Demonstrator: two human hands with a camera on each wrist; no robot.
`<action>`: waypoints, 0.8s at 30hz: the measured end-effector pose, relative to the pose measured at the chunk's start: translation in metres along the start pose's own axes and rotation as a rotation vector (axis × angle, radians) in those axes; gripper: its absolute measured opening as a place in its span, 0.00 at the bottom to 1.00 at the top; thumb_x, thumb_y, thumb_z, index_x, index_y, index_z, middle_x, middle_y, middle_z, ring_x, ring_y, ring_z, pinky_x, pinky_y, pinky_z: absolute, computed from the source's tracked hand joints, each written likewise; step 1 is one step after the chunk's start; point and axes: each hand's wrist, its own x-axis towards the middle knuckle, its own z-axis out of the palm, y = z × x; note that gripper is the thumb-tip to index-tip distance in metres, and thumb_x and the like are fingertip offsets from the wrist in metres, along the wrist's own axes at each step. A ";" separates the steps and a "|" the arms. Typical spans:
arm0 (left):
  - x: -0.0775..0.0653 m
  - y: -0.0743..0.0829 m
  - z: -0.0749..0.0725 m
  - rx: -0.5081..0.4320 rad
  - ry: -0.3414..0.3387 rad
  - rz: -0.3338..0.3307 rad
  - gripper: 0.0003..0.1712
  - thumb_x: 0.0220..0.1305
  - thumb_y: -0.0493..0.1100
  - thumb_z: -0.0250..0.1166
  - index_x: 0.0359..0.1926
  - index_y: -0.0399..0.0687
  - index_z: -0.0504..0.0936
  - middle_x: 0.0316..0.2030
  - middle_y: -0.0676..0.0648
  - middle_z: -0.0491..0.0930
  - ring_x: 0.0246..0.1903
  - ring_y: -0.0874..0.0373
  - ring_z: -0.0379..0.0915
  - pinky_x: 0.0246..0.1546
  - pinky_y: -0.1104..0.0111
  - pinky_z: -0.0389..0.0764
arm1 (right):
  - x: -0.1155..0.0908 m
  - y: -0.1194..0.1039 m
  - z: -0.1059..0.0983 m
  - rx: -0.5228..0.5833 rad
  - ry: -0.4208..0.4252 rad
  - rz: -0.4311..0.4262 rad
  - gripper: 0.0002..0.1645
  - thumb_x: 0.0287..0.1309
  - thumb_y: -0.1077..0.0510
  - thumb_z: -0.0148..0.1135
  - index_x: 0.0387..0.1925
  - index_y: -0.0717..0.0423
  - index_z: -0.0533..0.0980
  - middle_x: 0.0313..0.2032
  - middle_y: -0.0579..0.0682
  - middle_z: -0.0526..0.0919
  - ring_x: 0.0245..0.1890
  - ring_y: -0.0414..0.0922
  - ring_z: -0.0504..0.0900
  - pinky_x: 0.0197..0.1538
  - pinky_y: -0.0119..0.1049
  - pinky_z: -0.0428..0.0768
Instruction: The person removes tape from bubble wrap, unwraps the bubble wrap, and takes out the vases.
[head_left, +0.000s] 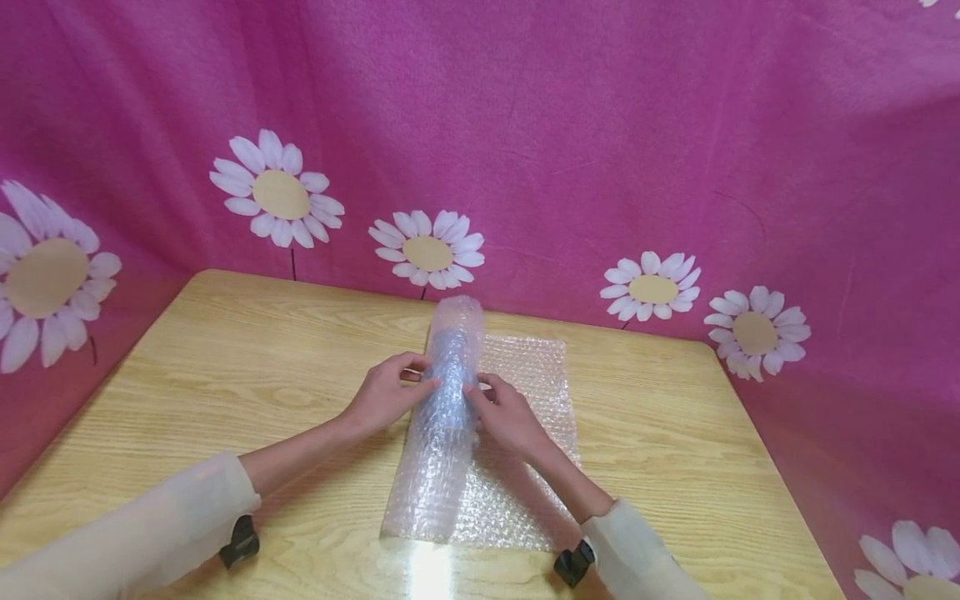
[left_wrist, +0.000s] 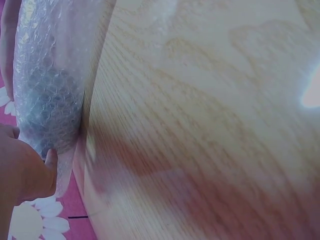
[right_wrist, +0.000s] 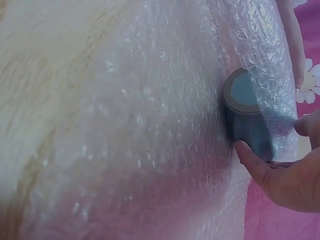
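Note:
A sheet of bubble wrap [head_left: 536,375] lies on the wooden table, its left part folded over a blue-grey cylinder [right_wrist: 247,127]. One round end of the cylinder, with a brownish rim, shows at the fold's open side in the right wrist view. Through the plastic the rest appears only as a bluish shape. My left hand [head_left: 386,393] grips the wrapped bundle from the left, thumb on top of the plastic. From the right, my right hand [head_left: 513,417] holds the cylinder and the folded layer between thumb and fingers.
The light wooden table [head_left: 285,333] reaches back to a magenta cloth [head_left: 525,150] printed with white daisies, which hangs behind and along both sides. A bright light reflection lies on the table near the front. Dark wrist devices [head_left: 240,542] sit at both sleeves.

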 end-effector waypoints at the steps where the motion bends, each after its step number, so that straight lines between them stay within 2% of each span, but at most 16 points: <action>1: 0.000 0.000 0.000 0.001 -0.001 -0.002 0.21 0.66 0.42 0.68 0.56 0.37 0.79 0.53 0.41 0.80 0.52 0.45 0.78 0.47 0.57 0.83 | 0.000 0.000 0.000 -0.004 0.001 -0.003 0.34 0.72 0.43 0.53 0.67 0.61 0.68 0.51 0.64 0.82 0.34 0.50 0.86 0.41 0.43 0.85; 8: -0.001 0.001 -0.002 0.003 -0.001 -0.012 0.22 0.66 0.43 0.68 0.57 0.37 0.78 0.54 0.41 0.80 0.53 0.44 0.77 0.48 0.55 0.83 | 0.000 -0.005 0.001 -0.004 0.004 -0.013 0.32 0.72 0.44 0.54 0.66 0.61 0.69 0.52 0.66 0.81 0.34 0.50 0.86 0.41 0.43 0.85; 16: -0.002 -0.001 -0.007 0.005 0.013 -0.006 0.23 0.65 0.44 0.68 0.58 0.38 0.78 0.54 0.41 0.80 0.53 0.44 0.77 0.49 0.55 0.82 | 0.002 -0.009 0.004 -0.034 0.011 -0.036 0.31 0.71 0.44 0.57 0.65 0.61 0.70 0.51 0.63 0.82 0.35 0.49 0.85 0.40 0.42 0.85; 24: -0.004 -0.006 -0.015 0.006 0.016 -0.015 0.23 0.67 0.45 0.67 0.59 0.38 0.77 0.55 0.40 0.79 0.54 0.43 0.76 0.49 0.54 0.82 | 0.007 -0.018 0.011 -0.085 0.023 -0.068 0.32 0.67 0.45 0.62 0.64 0.59 0.70 0.46 0.57 0.82 0.43 0.50 0.84 0.39 0.39 0.84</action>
